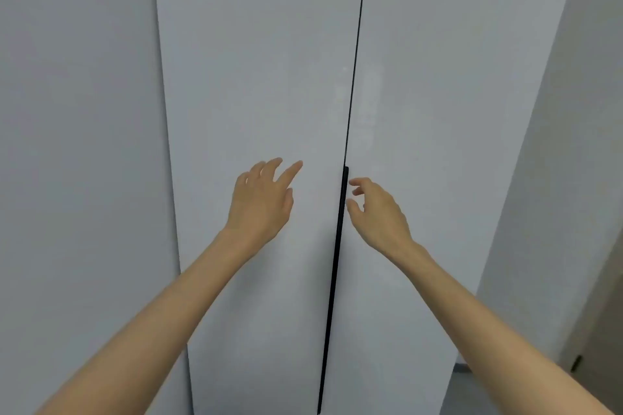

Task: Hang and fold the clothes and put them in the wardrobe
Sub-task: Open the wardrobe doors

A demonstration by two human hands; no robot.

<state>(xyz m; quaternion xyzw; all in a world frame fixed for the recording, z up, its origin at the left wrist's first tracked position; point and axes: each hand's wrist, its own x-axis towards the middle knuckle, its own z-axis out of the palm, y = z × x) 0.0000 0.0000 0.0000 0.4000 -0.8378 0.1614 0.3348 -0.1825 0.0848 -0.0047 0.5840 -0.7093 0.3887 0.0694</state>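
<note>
Pale grey wall [600, 111] to our right; the wardrobe [438, 27] fills the view straight ahead, both doors closed. No clothes in sight.

- Left door [256, 77] and right door [438, 128] meet at a thin dark seam [357, 44]. A short dark edge pull [344, 185] sits on that seam at hand height.
- Left hand [261, 199]: fingers apart, index stretched out, holding nothing, in front of the left door. We cannot tell if it touches.
- Right hand [374, 209]: fingers loosely curled and empty, tips just beside the pull. Contact unclear.

Handling, as we judge it: tall rigid panels, smooth and probably slick on the face, so no purchase there. We would hook our fingertips behind the dark pull and draw each door out at its seam edge. They should swing easily on hinges and need no force.
</note>
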